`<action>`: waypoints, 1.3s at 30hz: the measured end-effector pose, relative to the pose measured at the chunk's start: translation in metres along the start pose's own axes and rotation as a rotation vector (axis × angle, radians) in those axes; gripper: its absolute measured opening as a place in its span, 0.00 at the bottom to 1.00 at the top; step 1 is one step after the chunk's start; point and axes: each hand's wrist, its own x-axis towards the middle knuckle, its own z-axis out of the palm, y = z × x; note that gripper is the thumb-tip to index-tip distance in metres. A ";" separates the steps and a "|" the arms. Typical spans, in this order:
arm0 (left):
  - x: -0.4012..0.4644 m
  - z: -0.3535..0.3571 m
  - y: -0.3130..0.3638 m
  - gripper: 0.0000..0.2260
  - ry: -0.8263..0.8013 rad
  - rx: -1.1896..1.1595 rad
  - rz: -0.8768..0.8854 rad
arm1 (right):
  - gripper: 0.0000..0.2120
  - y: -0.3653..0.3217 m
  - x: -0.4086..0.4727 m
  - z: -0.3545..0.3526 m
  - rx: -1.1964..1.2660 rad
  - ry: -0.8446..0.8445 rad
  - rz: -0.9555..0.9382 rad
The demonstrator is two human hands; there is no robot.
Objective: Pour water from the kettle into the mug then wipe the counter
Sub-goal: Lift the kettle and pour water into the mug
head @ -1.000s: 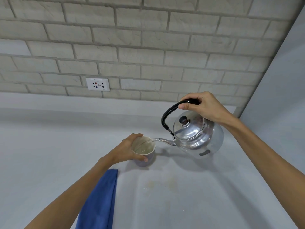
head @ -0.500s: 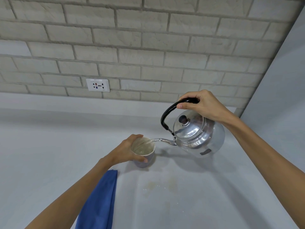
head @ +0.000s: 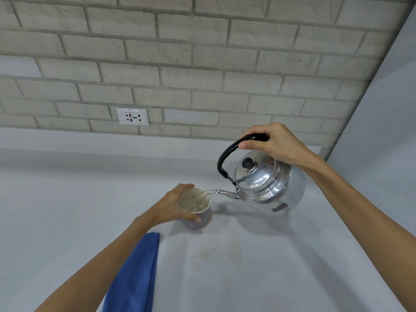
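A shiny steel kettle [head: 267, 185] with a black handle hangs tilted to the left above the counter [head: 67, 210]. My right hand [head: 276, 145] grips the top of its handle. Its thin spout reaches over the rim of a pale mug [head: 195, 207], and a stream of water runs from the spout into it. My left hand [head: 171, 204] wraps around the mug's left side and holds it on the counter. A folded blue cloth [head: 137, 275] lies on the counter under my left forearm, partly hidden by it.
A faint yellowish stain with small droplets [head: 213, 255] marks the counter in front of the mug. A brick wall with a white power socket [head: 132, 117] runs along the back. A plain grey wall [head: 387, 131] closes off the right side.
The kettle has risen slightly and tipped a little further toward the mug. Water keeps running into the mug. My left hand and the cloth have stayed where they were.
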 end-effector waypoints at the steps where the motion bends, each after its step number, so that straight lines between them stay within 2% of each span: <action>1: 0.000 0.000 0.000 0.43 -0.001 -0.001 -0.001 | 0.12 0.000 0.000 0.000 0.001 0.000 -0.002; 12: -0.002 0.000 0.001 0.44 -0.010 -0.005 -0.004 | 0.11 0.007 0.001 0.005 0.035 -0.009 -0.025; 16: -0.001 -0.001 0.002 0.53 -0.034 -0.001 0.020 | 0.13 0.020 -0.005 0.003 0.171 0.033 0.007; 20: -0.005 -0.010 0.015 0.58 0.007 -0.077 0.080 | 0.08 0.036 -0.010 0.003 0.349 0.105 0.026; 22: -0.007 -0.023 0.030 0.54 0.083 -0.116 0.162 | 0.09 0.045 -0.012 0.001 0.408 0.146 0.051; 25: -0.007 -0.048 0.065 0.48 0.178 -0.201 0.299 | 0.19 0.054 -0.010 -0.005 0.472 0.192 0.092; 30: 0.004 -0.068 0.135 0.26 0.225 -0.228 0.455 | 0.22 0.058 -0.002 -0.016 0.662 0.263 0.062; 35: 0.031 -0.047 0.175 0.26 0.140 -0.115 0.492 | 0.23 0.070 0.001 -0.014 0.650 0.354 0.038; 39: 0.054 -0.021 0.175 0.24 0.085 -0.115 0.491 | 0.20 0.091 0.000 0.000 0.606 0.384 0.015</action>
